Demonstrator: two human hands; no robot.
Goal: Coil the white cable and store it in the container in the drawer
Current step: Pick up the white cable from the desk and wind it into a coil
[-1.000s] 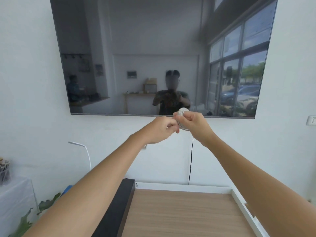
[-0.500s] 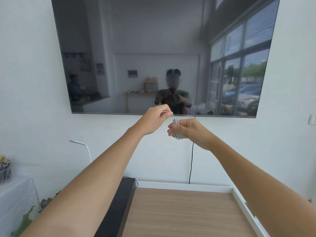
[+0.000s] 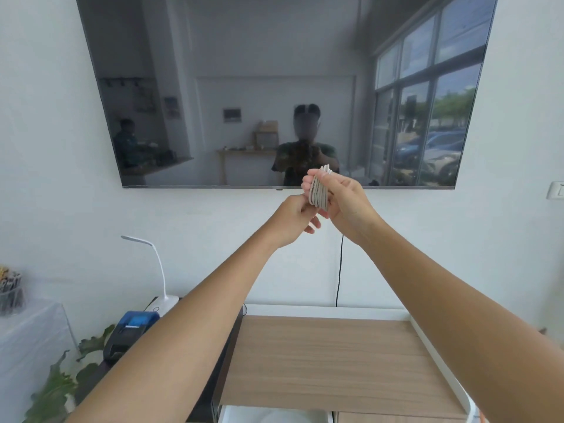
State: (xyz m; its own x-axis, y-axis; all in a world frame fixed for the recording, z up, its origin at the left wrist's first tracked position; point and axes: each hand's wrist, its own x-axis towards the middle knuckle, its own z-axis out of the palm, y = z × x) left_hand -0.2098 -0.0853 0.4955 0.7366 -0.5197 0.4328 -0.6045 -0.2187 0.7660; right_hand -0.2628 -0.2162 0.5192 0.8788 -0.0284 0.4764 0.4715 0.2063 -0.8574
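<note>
- Bundle of thin white cable loops (image 3: 319,190): wound flat around your right hand (image 3: 341,203), held up in front of the dark wall-mounted screen (image 3: 274,87). Fingers curled narrow, pinning the loops so they cannot spring apart.
- Left hand (image 3: 294,219): just below the bundle, touching it; fingertips pinched close, probably on the loose end, though that end is hidden.
- Pale wood cabinet top (image 3: 329,361): bare, below your arms.
- White open drawer (image 3: 274,416): bottom edge of view; container inside cannot be made out. Storing not yet begun.
</note>
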